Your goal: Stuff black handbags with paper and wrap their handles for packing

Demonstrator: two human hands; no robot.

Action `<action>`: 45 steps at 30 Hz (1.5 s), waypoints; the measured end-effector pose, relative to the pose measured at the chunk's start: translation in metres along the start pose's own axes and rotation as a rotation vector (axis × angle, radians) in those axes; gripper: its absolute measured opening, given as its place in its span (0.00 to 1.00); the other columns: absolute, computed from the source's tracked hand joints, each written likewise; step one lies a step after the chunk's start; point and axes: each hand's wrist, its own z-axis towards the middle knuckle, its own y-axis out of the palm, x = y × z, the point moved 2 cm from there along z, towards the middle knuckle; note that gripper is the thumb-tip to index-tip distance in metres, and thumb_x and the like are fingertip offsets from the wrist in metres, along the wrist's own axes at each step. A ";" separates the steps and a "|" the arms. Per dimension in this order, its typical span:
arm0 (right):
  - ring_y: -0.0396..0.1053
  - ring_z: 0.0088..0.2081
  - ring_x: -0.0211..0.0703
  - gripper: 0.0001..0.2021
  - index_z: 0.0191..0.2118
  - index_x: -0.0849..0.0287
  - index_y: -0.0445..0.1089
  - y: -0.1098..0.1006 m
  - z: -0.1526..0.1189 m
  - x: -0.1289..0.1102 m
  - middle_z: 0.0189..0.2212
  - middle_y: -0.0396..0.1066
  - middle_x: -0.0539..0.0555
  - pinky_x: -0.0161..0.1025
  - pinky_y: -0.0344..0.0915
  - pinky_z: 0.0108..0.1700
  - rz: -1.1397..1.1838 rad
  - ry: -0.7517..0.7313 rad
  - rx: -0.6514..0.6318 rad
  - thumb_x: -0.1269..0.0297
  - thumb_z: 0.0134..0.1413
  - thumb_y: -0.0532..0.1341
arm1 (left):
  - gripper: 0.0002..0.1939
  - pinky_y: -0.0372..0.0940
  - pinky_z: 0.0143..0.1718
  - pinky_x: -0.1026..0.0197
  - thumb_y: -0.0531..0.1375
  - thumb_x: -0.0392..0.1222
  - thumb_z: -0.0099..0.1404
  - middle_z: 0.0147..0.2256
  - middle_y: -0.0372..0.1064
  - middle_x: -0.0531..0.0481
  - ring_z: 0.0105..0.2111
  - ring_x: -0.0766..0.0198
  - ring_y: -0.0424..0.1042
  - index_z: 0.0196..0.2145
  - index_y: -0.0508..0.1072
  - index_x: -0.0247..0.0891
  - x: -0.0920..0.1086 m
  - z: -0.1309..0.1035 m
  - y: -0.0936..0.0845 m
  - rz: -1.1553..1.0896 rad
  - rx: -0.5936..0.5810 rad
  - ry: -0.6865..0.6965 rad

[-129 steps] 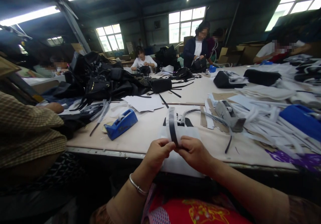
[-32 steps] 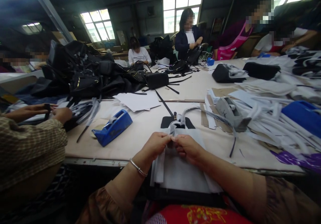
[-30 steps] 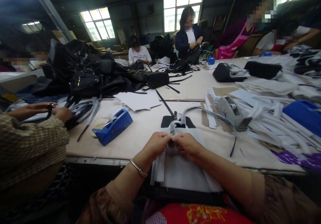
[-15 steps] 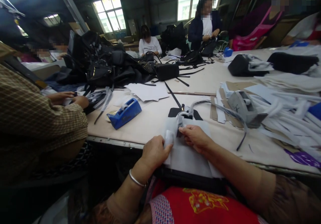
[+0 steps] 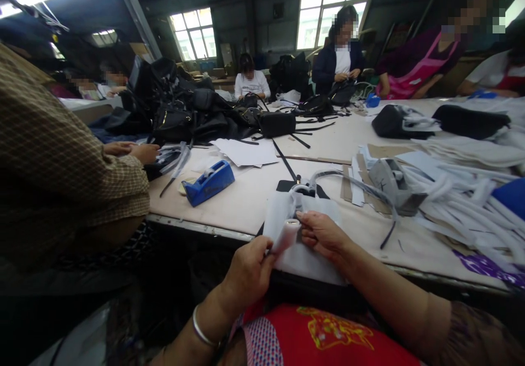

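My left hand (image 5: 251, 262) is closed on a small roll of white wrapping (image 5: 286, 237), which tilts up toward the right hand. The fingers of my right hand (image 5: 322, 233) are pinched at the dark strap end (image 5: 296, 204) with clear wrap around it. Under both hands lies a sheet of white foam (image 5: 314, 254) over a black bag (image 5: 284, 186) at the table's front edge. A plastic-wrapped handle (image 5: 361, 183) curves from the bag to the right.
A blue tape dispenser (image 5: 211, 183) stands left, a grey one (image 5: 391, 185) right, beside white strips (image 5: 455, 191). Black bags (image 5: 176, 109) are heaped at the back left. A person in a checked sleeve (image 5: 110, 174) works at the left; others stand or sit across the table.
My left hand has drawn back and down slightly, and the white roll has swung toward my right hand. The right hand remains near the strap end. The camera view has shifted.
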 end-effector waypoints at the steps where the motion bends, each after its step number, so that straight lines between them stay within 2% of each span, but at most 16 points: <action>1: 0.41 0.18 0.27 0.19 0.26 0.57 0.57 0.004 -0.005 0.005 0.17 0.47 0.40 0.31 0.35 0.19 -0.029 -0.001 -0.018 0.60 0.43 0.70 | 0.07 0.61 0.37 0.59 0.52 0.37 0.70 0.34 0.70 0.46 0.35 0.59 0.70 0.40 0.69 0.38 0.003 0.000 0.002 -0.006 0.034 0.020; 5: 0.47 0.19 0.29 0.16 0.23 0.59 0.61 0.012 -0.024 0.026 0.17 0.54 0.43 0.33 0.41 0.21 -0.222 -0.048 -0.074 0.61 0.38 0.70 | 0.06 0.60 0.38 0.58 0.52 0.36 0.69 0.33 0.70 0.46 0.34 0.58 0.69 0.39 0.69 0.38 0.009 0.001 0.014 0.025 0.077 0.016; 9: 0.47 0.18 0.30 0.18 0.27 0.61 0.66 0.006 -0.034 0.037 0.15 0.52 0.42 0.33 0.40 0.21 -0.367 -0.042 -0.048 0.50 0.47 0.66 | 0.05 0.61 0.40 0.58 0.54 0.34 0.66 0.34 0.69 0.47 0.36 0.59 0.69 0.37 0.69 0.38 0.002 -0.001 0.024 -0.057 0.079 -0.143; 11: 0.49 0.18 0.30 0.19 0.28 0.61 0.66 0.003 -0.036 0.039 0.15 0.54 0.43 0.33 0.42 0.21 -0.435 -0.019 -0.046 0.48 0.47 0.65 | 0.04 0.61 0.41 0.58 0.55 0.34 0.64 0.36 0.68 0.48 0.37 0.59 0.68 0.36 0.69 0.38 -0.004 -0.003 0.026 -0.119 0.081 -0.212; 14: 0.51 0.17 0.31 0.19 0.30 0.61 0.68 0.003 -0.037 0.040 0.15 0.57 0.43 0.33 0.43 0.20 -0.514 0.010 -0.074 0.47 0.47 0.64 | 0.05 0.61 0.40 0.60 0.57 0.35 0.62 0.36 0.68 0.49 0.36 0.61 0.67 0.36 0.71 0.37 -0.012 -0.002 0.026 -0.236 0.026 -0.284; 18: 0.51 0.18 0.32 0.19 0.36 0.63 0.72 0.007 -0.036 0.041 0.15 0.58 0.44 0.33 0.45 0.20 -0.569 -0.013 -0.128 0.49 0.49 0.62 | 0.07 0.60 0.33 0.62 0.58 0.36 0.61 0.30 0.68 0.53 0.30 0.64 0.65 0.37 0.73 0.36 -0.018 0.002 0.029 -0.422 -0.099 -0.329; 22: 0.55 0.21 0.34 0.19 0.33 0.63 0.72 0.005 -0.031 0.040 0.19 0.62 0.47 0.33 0.51 0.24 -0.647 -0.072 -0.102 0.49 0.52 0.61 | 0.07 0.60 0.31 0.64 0.59 0.38 0.61 0.29 0.66 0.53 0.29 0.67 0.64 0.37 0.73 0.34 -0.028 0.003 0.034 -0.612 -0.111 -0.390; 25: 0.63 0.28 0.39 0.17 0.28 0.62 0.70 -0.001 -0.026 0.032 0.25 0.68 0.51 0.36 0.59 0.31 -0.806 -0.211 -0.052 0.52 0.56 0.59 | 0.12 0.58 0.27 0.67 0.61 0.41 0.61 0.30 0.66 0.54 0.26 0.69 0.62 0.41 0.73 0.33 -0.038 0.001 0.036 -0.812 -0.128 -0.437; 28: 0.67 0.34 0.43 0.11 0.29 0.62 0.71 0.000 -0.021 0.021 0.30 0.72 0.54 0.39 0.62 0.39 -1.051 -0.442 -0.094 0.61 0.57 0.57 | 0.15 0.55 0.24 0.68 0.62 0.43 0.62 0.30 0.65 0.54 0.24 0.72 0.60 0.45 0.73 0.32 -0.045 0.000 0.037 -0.924 -0.148 -0.435; 31: 0.68 0.36 0.44 0.09 0.33 0.61 0.72 0.004 -0.019 0.018 0.32 0.72 0.55 0.40 0.64 0.42 -1.175 -0.594 -0.195 0.67 0.58 0.56 | 0.16 0.55 0.24 0.69 0.62 0.43 0.63 0.31 0.65 0.54 0.24 0.73 0.59 0.46 0.73 0.33 -0.047 0.001 0.036 -0.937 -0.144 -0.413; 37: 0.69 0.39 0.45 0.10 0.39 0.62 0.73 0.003 -0.019 0.030 0.36 0.71 0.58 0.40 0.66 0.43 -1.227 -0.749 -0.283 0.70 0.61 0.54 | 0.10 0.58 0.27 0.69 0.61 0.40 0.64 0.32 0.66 0.53 0.27 0.71 0.62 0.42 0.74 0.34 -0.046 0.002 0.040 -0.822 -0.101 -0.421; 39: 0.69 0.39 0.45 0.10 0.40 0.62 0.73 0.000 -0.019 0.033 0.36 0.71 0.58 0.40 0.67 0.44 -1.216 -0.738 -0.308 0.70 0.61 0.54 | 0.08 0.58 0.26 0.69 0.60 0.40 0.63 0.30 0.67 0.53 0.26 0.71 0.62 0.39 0.73 0.35 -0.045 0.003 0.042 -0.775 -0.090 -0.441; 42: 0.69 0.39 0.44 0.09 0.39 0.61 0.74 -0.003 -0.017 0.036 0.36 0.72 0.57 0.40 0.67 0.46 -1.117 -0.640 -0.320 0.70 0.61 0.55 | 0.05 0.57 0.24 0.69 0.60 0.40 0.63 0.25 0.64 0.56 0.22 0.71 0.60 0.35 0.70 0.35 -0.044 0.006 0.046 -0.718 -0.075 -0.509; 45: 0.70 0.40 0.44 0.10 0.39 0.59 0.76 -0.002 -0.016 0.036 0.36 0.74 0.55 0.41 0.67 0.49 -0.975 -0.523 -0.323 0.70 0.60 0.56 | 0.10 0.57 0.22 0.68 0.60 0.41 0.62 0.28 0.69 0.54 0.21 0.71 0.62 0.41 0.69 0.36 -0.042 0.011 0.048 -0.761 -0.099 -0.579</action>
